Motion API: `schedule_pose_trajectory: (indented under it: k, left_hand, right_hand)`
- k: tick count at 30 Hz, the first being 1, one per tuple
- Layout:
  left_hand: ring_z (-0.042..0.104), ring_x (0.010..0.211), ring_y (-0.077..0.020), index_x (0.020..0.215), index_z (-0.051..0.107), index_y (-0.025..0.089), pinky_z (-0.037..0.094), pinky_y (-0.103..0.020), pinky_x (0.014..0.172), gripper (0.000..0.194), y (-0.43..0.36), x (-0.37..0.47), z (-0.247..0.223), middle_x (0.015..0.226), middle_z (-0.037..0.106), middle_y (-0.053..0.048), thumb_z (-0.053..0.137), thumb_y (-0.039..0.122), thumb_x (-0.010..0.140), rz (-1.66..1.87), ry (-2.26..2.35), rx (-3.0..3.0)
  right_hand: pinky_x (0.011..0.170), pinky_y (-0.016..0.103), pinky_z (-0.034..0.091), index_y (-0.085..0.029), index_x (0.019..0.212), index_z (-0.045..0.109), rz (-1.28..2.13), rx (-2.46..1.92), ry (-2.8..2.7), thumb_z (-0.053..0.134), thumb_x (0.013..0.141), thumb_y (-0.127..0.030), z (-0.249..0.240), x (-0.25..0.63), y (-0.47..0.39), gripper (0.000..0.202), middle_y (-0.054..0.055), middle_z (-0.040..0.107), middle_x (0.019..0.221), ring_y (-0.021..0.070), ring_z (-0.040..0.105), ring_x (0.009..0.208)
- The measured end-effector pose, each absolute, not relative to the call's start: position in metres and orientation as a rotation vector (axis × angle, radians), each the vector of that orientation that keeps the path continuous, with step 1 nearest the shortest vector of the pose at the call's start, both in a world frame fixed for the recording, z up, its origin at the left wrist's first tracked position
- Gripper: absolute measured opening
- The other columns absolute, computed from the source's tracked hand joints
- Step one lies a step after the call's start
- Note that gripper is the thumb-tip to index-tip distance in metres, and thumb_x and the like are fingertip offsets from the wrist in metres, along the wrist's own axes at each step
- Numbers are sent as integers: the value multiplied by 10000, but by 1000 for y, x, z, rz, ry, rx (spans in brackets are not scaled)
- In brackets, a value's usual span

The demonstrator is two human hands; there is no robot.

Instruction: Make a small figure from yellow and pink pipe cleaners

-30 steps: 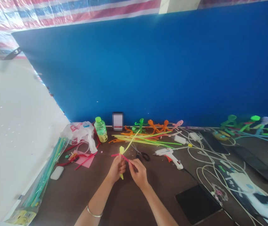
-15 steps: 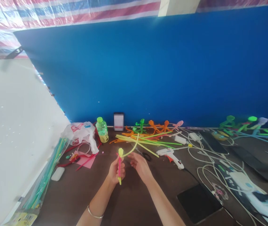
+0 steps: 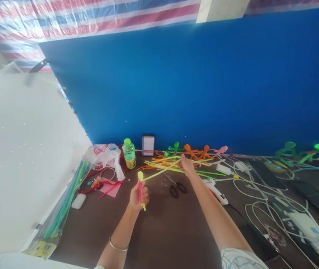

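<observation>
While the left hand (image 3: 137,198) wraps its grip around the figure (image 3: 140,187), left of the scissors (image 3: 173,183), the right hand (image 3: 186,164) is beyond the scissors at the pile (image 3: 166,163). I cannot tell whether its fingers pinch anything; the figure's long stem (image 3: 159,173) runs toward them. The step in hand looks like working stems into the figure, and the next move seems to call for a steady left grip and a precise right pinch. The figure's long axis runs far to near, knob (image 3: 140,175) pointing away, tail (image 3: 143,206) nearest, angled slightly toward the scissors' side.
</observation>
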State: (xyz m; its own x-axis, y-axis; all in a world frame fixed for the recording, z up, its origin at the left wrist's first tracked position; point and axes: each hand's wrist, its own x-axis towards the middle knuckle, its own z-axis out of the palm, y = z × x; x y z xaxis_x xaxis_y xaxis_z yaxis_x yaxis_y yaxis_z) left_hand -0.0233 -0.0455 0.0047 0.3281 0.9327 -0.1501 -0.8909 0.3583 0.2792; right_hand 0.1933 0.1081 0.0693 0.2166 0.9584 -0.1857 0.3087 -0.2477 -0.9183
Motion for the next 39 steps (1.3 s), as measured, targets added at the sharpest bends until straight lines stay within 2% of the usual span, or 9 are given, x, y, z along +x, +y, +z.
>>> schedule_pose_trajectory:
  k: [4,8,9,12,15,22,28,34,39]
  left_hand:
    - [102,296,-26,614,378,176,94,-113,271,331,-44,-23,2,415,183,82,379,404,854,1205,283,150]
    - [138,303,-23,651,404,177,106,-108,276,286,-40,-21,1,440,208,82,445,396,829,1213,332,160]
    - [143,307,-22,666,412,177,104,-108,277,269,-39,-20,2,448,210,83,470,391,818,1204,355,161]
    - [152,315,-15,687,425,171,98,-108,281,259,-37,-16,6,461,212,89,540,383,780,1193,418,169]
    - [209,330,-7,702,455,155,158,-111,296,265,-35,-11,9,477,275,86,574,384,756,1266,509,215]
    - [396,393,-46,761,569,114,338,-172,404,385,-31,-18,9,465,418,54,593,492,690,1374,887,472]
    - [408,330,-71,661,569,125,315,-194,356,401,-27,-32,8,398,437,44,553,525,698,1481,1229,755]
    - [492,383,-95,606,556,124,419,-221,410,405,-25,-27,2,461,513,6,554,519,694,1600,1336,724]
    - [554,486,-112,705,573,105,460,-237,485,391,-25,-12,0,596,596,-40,603,493,661,1623,1229,600]
  right_hand:
    - [785,393,392,-111,636,573,789,-1888,-1401,501,766,-411,84,204,104,335,194,608,721,324,550,926]
    - [893,400,308,-155,828,616,573,-1798,-1637,506,773,-345,89,191,66,227,147,597,977,293,484,1036]
    - [909,434,279,-162,866,618,301,-1720,-1747,476,793,-336,90,186,55,236,147,578,1035,307,452,1067]
    - [904,461,265,-172,814,628,-75,-1503,-1830,433,823,-286,91,167,20,226,134,593,979,301,463,1017]
    - [800,354,366,-212,863,613,228,-1189,-2160,419,841,-304,84,146,-7,216,79,619,868,223,536,856]
    - [902,391,299,-176,1149,516,96,-1293,-2245,425,813,-201,38,134,9,349,118,555,1128,249,468,1056]
    - [873,371,292,-205,832,648,84,-1258,-2407,398,823,-124,24,142,21,263,51,637,746,178,553,760]
    - [912,434,265,-222,1012,627,-46,-1292,-2265,408,841,-194,44,147,38,279,104,587,1028,263,446,1031]
    - [972,505,218,-184,1153,547,31,-1293,-2147,393,759,-72,46,149,47,438,139,437,1248,301,300,1207]
